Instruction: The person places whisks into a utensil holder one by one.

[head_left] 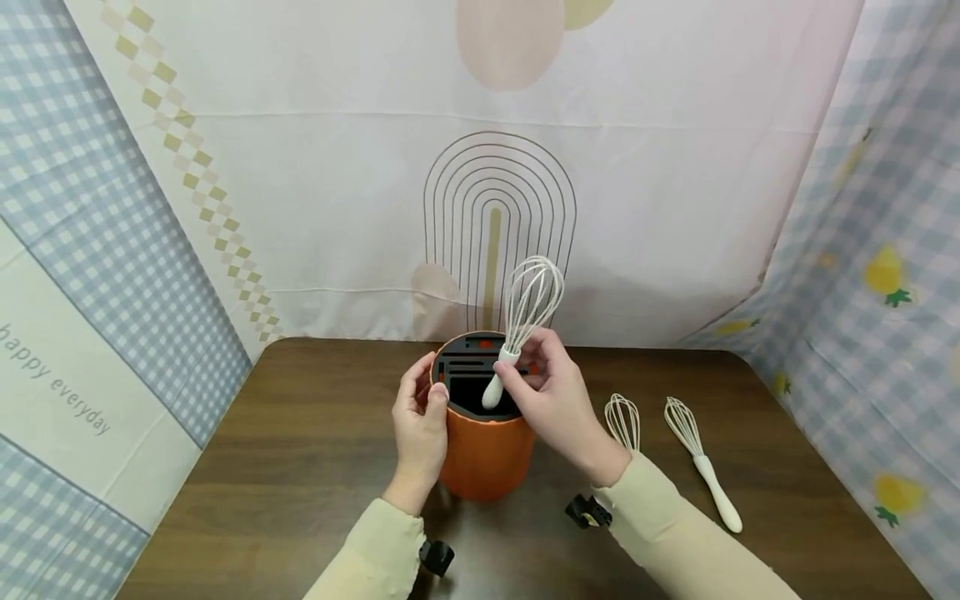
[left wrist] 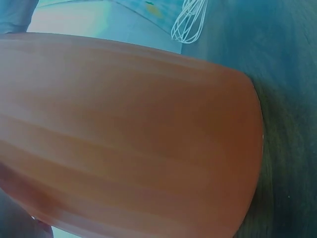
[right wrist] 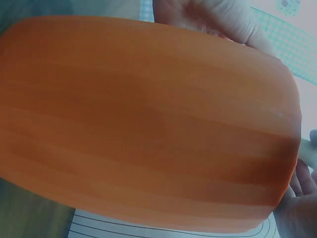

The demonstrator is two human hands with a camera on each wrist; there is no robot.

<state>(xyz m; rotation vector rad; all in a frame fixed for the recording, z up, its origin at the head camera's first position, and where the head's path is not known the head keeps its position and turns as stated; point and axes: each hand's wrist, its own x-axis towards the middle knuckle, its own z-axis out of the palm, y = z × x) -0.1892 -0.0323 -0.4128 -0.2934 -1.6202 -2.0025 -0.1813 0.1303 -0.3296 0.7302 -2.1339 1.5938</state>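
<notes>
An orange utensil holder (head_left: 483, 458) with a black slotted insert (head_left: 463, 398) stands upright on the table. My left hand (head_left: 422, 425) grips its left side, with the thumb at the rim. Between thumb and fingers, my right hand (head_left: 558, 400) pinches a white whisk (head_left: 492, 392) near the top of its handle. The wires point up, and the handle's lower end hangs over the large opening of the insert; whether it has dipped inside I cannot tell. Orange holder wall (left wrist: 133, 129) fills most of the left wrist view and also the right wrist view.
Two more whisks lie to the right on the brown wooden table (head_left: 300, 467): one whisk (head_left: 625, 422) partly hidden by my right forearm, another whisk (head_left: 702, 462) farther right. A patterned cloth (head_left: 337, 208) hangs behind the table, with checked cloths at both sides.
</notes>
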